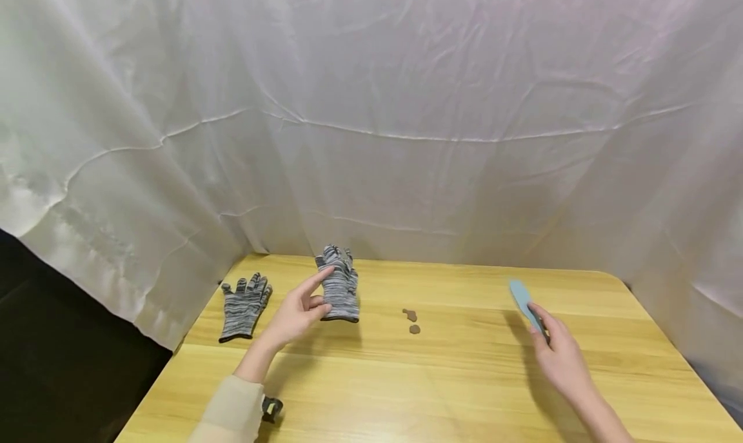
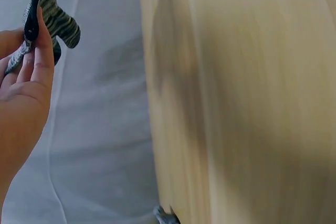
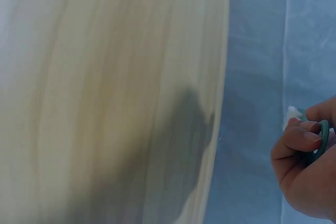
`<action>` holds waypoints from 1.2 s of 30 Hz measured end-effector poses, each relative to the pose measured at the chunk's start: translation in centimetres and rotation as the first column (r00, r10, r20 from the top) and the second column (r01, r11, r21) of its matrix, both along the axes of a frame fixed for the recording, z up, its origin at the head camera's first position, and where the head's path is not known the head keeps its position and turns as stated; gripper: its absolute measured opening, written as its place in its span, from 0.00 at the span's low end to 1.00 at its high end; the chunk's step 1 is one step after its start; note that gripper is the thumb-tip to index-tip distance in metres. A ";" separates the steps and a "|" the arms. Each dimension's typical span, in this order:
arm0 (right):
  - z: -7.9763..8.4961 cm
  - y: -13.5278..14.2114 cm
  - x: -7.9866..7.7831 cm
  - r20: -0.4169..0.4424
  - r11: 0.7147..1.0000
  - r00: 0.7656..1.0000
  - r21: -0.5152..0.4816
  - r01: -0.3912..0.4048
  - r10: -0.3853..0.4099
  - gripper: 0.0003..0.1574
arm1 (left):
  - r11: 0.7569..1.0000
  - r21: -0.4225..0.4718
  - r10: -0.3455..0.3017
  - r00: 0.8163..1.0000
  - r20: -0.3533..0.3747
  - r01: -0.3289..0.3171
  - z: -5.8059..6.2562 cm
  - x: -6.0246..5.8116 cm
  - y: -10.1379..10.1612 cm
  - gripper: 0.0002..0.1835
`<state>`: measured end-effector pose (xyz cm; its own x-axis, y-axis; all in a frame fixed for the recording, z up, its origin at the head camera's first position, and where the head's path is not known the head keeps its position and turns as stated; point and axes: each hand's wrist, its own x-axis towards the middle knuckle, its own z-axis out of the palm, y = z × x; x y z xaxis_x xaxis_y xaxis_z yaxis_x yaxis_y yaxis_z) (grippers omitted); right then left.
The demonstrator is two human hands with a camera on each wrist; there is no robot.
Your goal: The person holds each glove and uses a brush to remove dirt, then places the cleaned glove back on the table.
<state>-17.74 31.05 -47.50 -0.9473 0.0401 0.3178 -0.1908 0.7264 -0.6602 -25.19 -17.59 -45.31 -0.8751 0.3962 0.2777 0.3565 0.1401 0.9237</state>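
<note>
In the head view my left hand [image 1: 293,317] holds a grey-and-black striped knit glove [image 1: 342,295] above the left part of the table, its fingers pointing up and away. The left wrist view shows thumb and fingers pinching the glove's dark cuff [image 2: 32,22]. A matching glove [image 1: 245,307] lies flat to the left of that hand. At the right my right hand [image 1: 560,353] grips a slim light-blue tool [image 1: 519,293] by its end, raised above the wood. In the right wrist view, curled fingers surround its teal loop [image 3: 323,135], and a white tip [image 3: 292,114] pokes out beyond them.
Two small brown patches [image 1: 414,329] mark the table [image 1: 464,385] between the hands. Pale grey cloth [image 1: 406,185] hangs behind the table and along its sides. A small black device [image 1: 271,409] shows at the left sleeve. A dark area [image 1: 69,353] lies beyond the left edge.
</note>
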 end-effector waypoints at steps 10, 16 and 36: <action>-1.0 3.6 -0.9 0.132 0.996 0.991 0.083 -0.019 0.008 0.30 | 0.986 -0.168 0.026 0.997 0.067 -0.014 -1.4 -0.6 -3.6 0.41; -1.4 5.0 -1.1 0.190 0.992 0.982 0.121 -0.047 0.023 0.30 | 0.976 -0.213 0.074 0.993 0.088 -0.054 -1.8 -0.7 -5.3 0.41; -1.6 6.1 -1.8 0.319 0.969 0.948 0.232 -0.090 0.011 0.33 | 0.846 -0.498 0.253 0.965 0.063 -0.189 -2.6 -0.3 -7.5 0.36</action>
